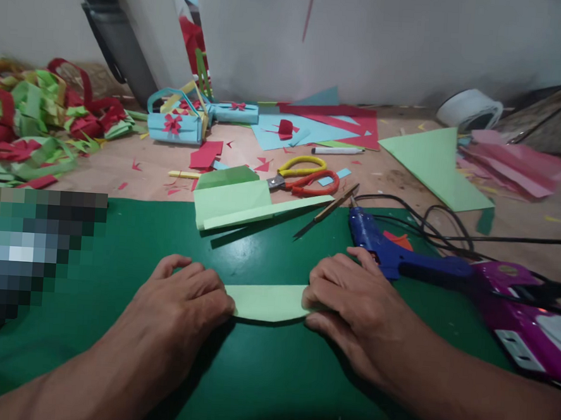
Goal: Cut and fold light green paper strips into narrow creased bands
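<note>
A folded strip of light green paper [270, 302] lies across the green mat, low in the middle of the head view. My left hand [187, 302] pinches its left end, fingers curled and pressed together. At the strip's right end, my right hand [351, 297] grips the paper between thumb and fingers. Just beyond the strip rests another piece of folded light green paper [233, 204], with a raised flap. Scissors [306, 177] with yellow and orange handles lie behind it, their blades partly hidden. A thin pointed tool [325, 213] sits to their right.
A blue glue gun [378, 244] and a purple power strip [512, 313] with black cables are at right. Light blue paper bags [175, 127] stand at the back, near a white pen [337, 151]. Paper scraps are heaped at left. The green mat [270, 374] covers the foreground.
</note>
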`<action>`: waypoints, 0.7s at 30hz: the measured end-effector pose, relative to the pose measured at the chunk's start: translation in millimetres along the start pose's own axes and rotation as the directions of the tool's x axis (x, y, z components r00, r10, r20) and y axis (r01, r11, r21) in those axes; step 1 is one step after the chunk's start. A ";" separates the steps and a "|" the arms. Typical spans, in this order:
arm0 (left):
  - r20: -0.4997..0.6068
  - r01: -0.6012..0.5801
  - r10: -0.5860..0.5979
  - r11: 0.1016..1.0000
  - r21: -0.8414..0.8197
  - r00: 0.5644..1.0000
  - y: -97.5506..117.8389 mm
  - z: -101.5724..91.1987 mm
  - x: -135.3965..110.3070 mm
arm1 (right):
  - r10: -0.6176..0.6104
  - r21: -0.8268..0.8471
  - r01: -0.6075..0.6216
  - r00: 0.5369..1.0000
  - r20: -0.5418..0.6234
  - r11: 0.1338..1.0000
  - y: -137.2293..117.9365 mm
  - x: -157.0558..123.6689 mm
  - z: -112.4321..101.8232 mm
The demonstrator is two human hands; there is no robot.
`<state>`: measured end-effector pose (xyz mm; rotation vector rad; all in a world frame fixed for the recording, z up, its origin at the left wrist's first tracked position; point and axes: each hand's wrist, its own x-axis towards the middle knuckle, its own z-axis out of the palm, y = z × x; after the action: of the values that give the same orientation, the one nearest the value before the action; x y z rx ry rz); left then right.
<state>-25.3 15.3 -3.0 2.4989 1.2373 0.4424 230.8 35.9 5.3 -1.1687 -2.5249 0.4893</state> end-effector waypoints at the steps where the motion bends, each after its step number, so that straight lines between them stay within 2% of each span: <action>1: -0.031 0.011 -0.011 1.000 0.003 0.999 -0.4 1.6 -0.3 | -0.002 0.016 0.002 1.000 -0.001 1.000 -0.3 -0.3 0.1; 3: -0.064 0.006 -0.006 1.000 0.011 0.998 0.3 2.2 -0.2 | 0.005 0.015 -0.005 1.000 -0.006 1.000 -0.3 -0.9 1.5; 5: -0.046 -0.018 0.019 1.000 0.018 0.999 2.1 -1.1 0.8 | 0.018 -0.022 -0.018 1.000 -0.001 1.000 0.7 -1.7 3.8; 9: 0.099 -0.008 0.008 1.000 -0.006 0.995 1.6 -15.5 2.4 | 0.014 -0.073 -0.015 1.000 -0.010 0.997 3.4 -3.1 8.3; 11: 0.176 -0.019 0.013 0.999 0.032 0.984 -3.5 -23.7 1.5 | 0.007 -0.088 -0.009 1.000 -0.018 0.996 4.0 -3.4 9.4; 15: 0.241 -0.085 0.051 0.988 0.131 0.969 -14.4 -35.1 -0.3 | -0.019 -0.140 0.016 1.000 -0.017 0.990 4.0 -2.4 9.7; 19: 0.195 -0.065 0.043 0.992 0.104 0.980 -7.0 -27.3 4.8 | -0.019 -0.150 0.015 1.000 -0.023 0.989 3.5 -0.8 8.5; 20: 0.165 -0.047 0.031 0.994 0.095 0.986 -3.2 -22.0 6.7 | -0.011 -0.150 0.008 1.000 -0.020 0.989 3.2 -0.6 8.1; 21: 0.086 -0.052 0.044 0.995 0.083 0.995 0.4 -16.2 8.5 | -0.005 -0.150 0.002 1.000 -0.021 0.989 2.9 -0.5 7.7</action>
<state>-26.7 24.2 13.0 2.5951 1.1897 0.2979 229.9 35.9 -2.8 -1.2139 -2.5828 0.2889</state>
